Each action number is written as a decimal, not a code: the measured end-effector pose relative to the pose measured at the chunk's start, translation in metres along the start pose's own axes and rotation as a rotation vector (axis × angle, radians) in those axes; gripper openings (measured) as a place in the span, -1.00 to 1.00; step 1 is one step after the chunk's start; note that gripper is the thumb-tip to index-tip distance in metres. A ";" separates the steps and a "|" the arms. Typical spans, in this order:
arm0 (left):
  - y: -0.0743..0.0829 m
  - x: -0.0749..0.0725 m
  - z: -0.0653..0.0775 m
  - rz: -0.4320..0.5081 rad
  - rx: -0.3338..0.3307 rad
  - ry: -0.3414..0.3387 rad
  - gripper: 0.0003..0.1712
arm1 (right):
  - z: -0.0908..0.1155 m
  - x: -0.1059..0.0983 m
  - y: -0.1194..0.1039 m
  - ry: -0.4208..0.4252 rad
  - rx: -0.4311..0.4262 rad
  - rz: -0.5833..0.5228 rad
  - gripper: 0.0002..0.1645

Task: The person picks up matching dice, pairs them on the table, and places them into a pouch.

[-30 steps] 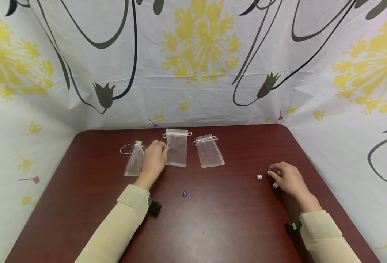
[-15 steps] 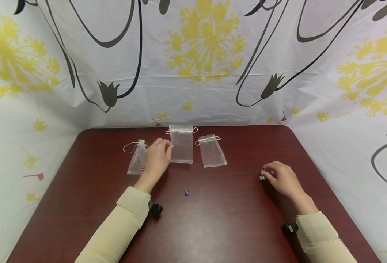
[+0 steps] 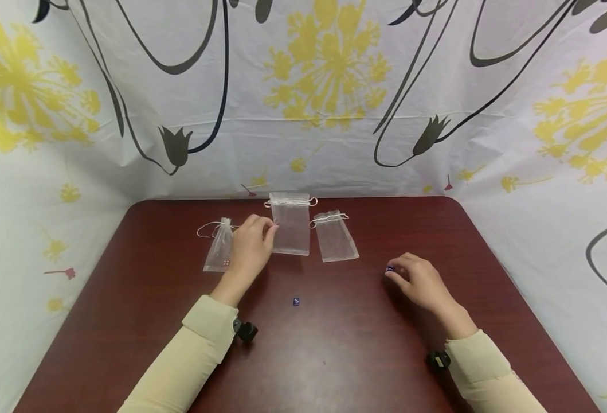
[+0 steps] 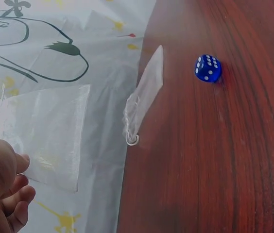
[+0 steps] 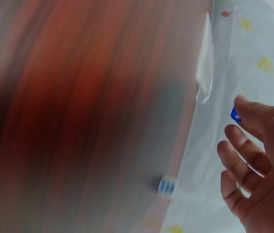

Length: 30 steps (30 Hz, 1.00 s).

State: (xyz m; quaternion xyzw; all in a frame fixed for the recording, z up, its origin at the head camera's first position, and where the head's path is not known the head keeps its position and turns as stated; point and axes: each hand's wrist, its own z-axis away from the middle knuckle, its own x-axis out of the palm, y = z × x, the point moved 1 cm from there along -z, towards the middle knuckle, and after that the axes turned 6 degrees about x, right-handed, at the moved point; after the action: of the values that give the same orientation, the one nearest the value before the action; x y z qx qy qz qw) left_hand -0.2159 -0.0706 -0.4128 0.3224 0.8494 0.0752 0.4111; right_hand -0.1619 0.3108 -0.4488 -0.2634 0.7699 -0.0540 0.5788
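Note:
My left hand (image 3: 251, 240) pinches the left edge of a sheer white drawstring bag (image 3: 292, 229); in the left wrist view the bag (image 4: 54, 141) hangs flat beyond the thumb. My right hand (image 3: 423, 282) holds a small blue die (image 3: 389, 269) between thumb and fingertips, mostly covered by them in the right wrist view (image 5: 235, 115). A second blue die (image 3: 296, 302) lies on the table between the hands. White dice near the right hand are hidden in the head view; one white die (image 5: 166, 186) shows in the right wrist view.
On the reddish-brown table (image 3: 344, 350), a tied sheer bag (image 3: 217, 252) with a red-dotted die (image 3: 226, 263) at its bottom lies left of my left hand. Another flat sheer bag (image 3: 336, 238) lies right of the held one. A patterned cloth (image 3: 334, 155) hangs behind the table.
My left hand has shifted slightly up and right, raising the middle bag. My right hand has moved left with the blue die, covering the white dice in the head view.

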 end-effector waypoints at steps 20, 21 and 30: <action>0.011 -0.015 0.005 0.059 0.080 0.115 -0.85 | -0.019 0.051 -0.077 -0.153 -0.199 -0.049 -0.82; 0.011 -0.016 0.004 0.065 0.084 0.122 -0.85 | -0.019 0.053 -0.082 -0.169 -0.213 -0.054 -0.83; 0.016 -0.025 0.005 0.105 0.087 0.129 -0.87 | -0.023 0.070 -0.108 -0.303 -0.291 -0.060 -0.88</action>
State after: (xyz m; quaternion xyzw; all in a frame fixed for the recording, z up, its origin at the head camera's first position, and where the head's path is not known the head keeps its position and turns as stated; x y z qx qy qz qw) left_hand -0.1932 -0.0742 -0.3942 0.3787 0.8584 0.0803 0.3367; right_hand -0.1594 0.1799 -0.4599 -0.3723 0.6655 0.0807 0.6419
